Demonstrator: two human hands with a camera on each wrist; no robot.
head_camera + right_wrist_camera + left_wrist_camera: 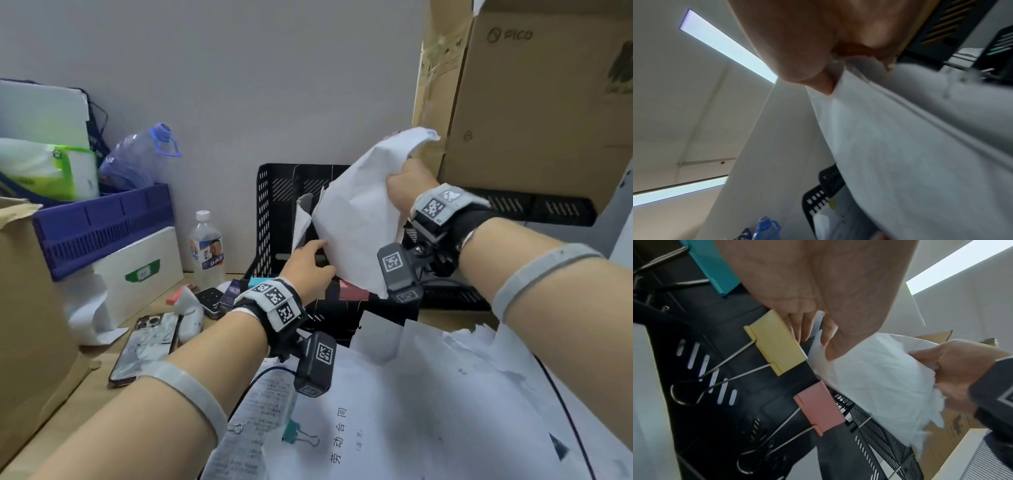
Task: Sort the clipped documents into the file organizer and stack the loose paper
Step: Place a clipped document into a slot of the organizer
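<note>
The right hand (406,186) is gripping the upper edge of a crumpled paper sheet (356,219) above the black file organizer (270,205) at the desk's rear edge, while the left hand (308,263) is pinching its lower left edge, fingertips hidden behind it.

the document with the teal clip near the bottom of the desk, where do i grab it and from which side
Grip the document by its clipped edge, just beside the teal clip, coming from the left with the left hand. The clip binds the sheets there, so they should lift together, and that edge faces the left forearm. The far side lies under loose paper, so a grab there would likely drag other sheets.
</note>
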